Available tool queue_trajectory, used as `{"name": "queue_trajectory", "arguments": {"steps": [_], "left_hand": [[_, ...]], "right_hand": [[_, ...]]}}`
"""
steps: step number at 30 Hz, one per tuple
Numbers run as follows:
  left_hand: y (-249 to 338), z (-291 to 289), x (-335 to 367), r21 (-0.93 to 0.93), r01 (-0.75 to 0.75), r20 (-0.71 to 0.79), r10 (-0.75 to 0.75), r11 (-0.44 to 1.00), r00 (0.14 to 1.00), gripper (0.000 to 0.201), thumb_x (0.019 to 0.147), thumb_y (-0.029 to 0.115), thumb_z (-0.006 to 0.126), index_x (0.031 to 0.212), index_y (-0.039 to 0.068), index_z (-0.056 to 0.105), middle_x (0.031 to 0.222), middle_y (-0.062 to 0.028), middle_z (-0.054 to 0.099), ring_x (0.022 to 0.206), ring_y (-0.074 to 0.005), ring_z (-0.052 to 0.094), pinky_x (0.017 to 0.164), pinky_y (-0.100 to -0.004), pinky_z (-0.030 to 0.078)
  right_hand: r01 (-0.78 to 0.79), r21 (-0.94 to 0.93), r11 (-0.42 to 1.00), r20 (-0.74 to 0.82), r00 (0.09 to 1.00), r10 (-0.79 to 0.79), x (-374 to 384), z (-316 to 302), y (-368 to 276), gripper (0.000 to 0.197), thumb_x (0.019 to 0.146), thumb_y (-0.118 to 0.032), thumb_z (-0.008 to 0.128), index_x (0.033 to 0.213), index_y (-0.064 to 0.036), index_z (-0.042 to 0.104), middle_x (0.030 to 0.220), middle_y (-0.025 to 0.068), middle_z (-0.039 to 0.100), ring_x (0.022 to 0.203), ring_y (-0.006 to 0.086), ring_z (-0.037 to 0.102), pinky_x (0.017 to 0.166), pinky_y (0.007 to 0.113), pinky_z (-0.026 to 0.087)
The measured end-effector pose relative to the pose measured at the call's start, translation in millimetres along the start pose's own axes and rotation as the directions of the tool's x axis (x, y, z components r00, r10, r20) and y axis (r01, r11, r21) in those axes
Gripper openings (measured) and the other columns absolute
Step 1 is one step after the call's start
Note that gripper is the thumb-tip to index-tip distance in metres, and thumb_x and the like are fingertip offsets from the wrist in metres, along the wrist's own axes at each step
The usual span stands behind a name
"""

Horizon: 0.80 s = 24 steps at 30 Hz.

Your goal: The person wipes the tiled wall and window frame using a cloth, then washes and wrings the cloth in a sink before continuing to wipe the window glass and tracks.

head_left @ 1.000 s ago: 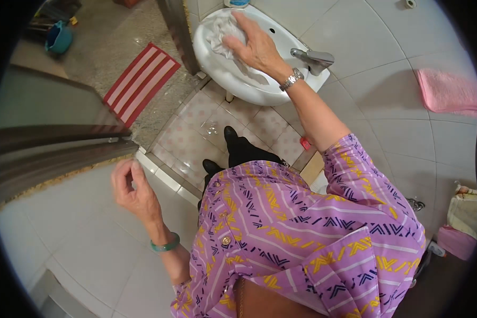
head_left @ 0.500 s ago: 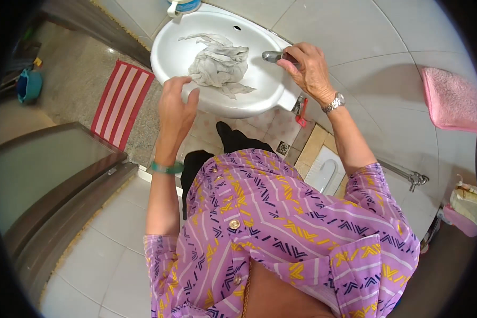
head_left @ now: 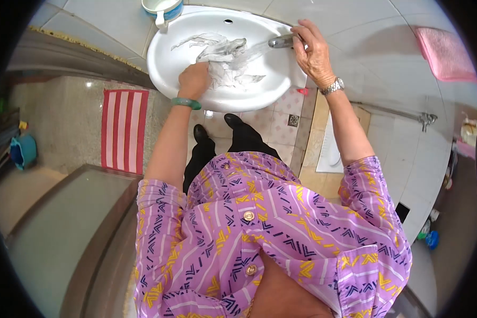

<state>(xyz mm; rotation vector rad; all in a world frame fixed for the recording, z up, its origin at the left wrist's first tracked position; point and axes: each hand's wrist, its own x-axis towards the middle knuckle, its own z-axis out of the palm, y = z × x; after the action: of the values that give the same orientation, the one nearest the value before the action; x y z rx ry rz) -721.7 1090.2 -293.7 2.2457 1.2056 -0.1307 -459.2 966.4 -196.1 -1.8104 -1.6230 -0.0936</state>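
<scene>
A crumpled, wet whitish-grey cloth (head_left: 225,53) lies in the white oval washbasin (head_left: 161,61). My left hand (head_left: 194,79), with a green bangle at its wrist, is closed at the cloth's left edge; its fingertips are hidden. On the basin's right side, my right hand (head_left: 314,55) has its thumb and fingers around the metal faucet (head_left: 281,42). A metal-banded watch (head_left: 332,86) sits on that wrist. Clear water runs from the spout onto the cloth.
A white and blue mug-like container (head_left: 162,10) stands at the basin's back left. A pink towel (head_left: 444,53) hangs on the right wall. A squat toilet (head_left: 329,151) and floor drain (head_left: 293,120) lie below right. A red-striped mat (head_left: 123,130) is left, by a glass-panelled door (head_left: 63,228).
My left hand has moved from above the basin's front rim into the basin and closed at the cloth. Water now flows from the faucet. The view has shifted a little.
</scene>
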Motion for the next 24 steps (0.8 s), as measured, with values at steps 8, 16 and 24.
{"name": "queue_trajectory", "arguments": {"steps": [8,16,24], "left_hand": [[21.3,-35.3,-4.0,-0.145,-0.349,0.044,0.359,0.926,0.932,0.010,0.080,0.010,0.053,0.082,0.004,0.060,0.084,-0.0164,0.065,0.085,-0.0352,0.062,0.075,-0.0417,0.048],[23.9,-65.7,15.9,-0.795,0.438,0.308,-0.344,0.420,0.887,0.049,0.094,0.038,0.046,0.128,0.003,0.045,0.116,-0.0145,0.055,0.100,-0.0215,0.056,0.080,-0.0350,0.053],[15.8,-33.3,49.7,-0.992,0.119,0.126,-0.227,-0.042,0.966,0.028,0.090,0.024,0.053,0.098,-0.002,0.057,0.092,-0.0116,0.060,0.079,-0.0209,0.059,0.070,-0.0344,0.050]], "right_hand": [[-0.265,0.095,0.960,0.451,0.871,0.196,-6.9,73.5,-61.7,0.042,0.085,-0.028,0.058,0.122,-0.0074,0.055,0.105,0.0255,0.061,0.098,0.0391,0.060,0.086,0.045,0.048],[-0.506,0.276,0.817,0.353,0.844,0.404,13.3,174.9,-74.3,0.029,0.067,-0.026,0.069,0.082,-0.0022,0.063,0.082,0.0223,0.064,0.083,0.0360,0.063,0.075,0.041,0.051],[-0.428,-0.003,0.904,0.155,0.892,0.424,23.9,128.3,-75.2,0.019,0.080,-0.025,0.060,0.074,-0.0069,0.061,0.072,0.0176,0.065,0.072,0.0359,0.064,0.064,0.044,0.051]]}}
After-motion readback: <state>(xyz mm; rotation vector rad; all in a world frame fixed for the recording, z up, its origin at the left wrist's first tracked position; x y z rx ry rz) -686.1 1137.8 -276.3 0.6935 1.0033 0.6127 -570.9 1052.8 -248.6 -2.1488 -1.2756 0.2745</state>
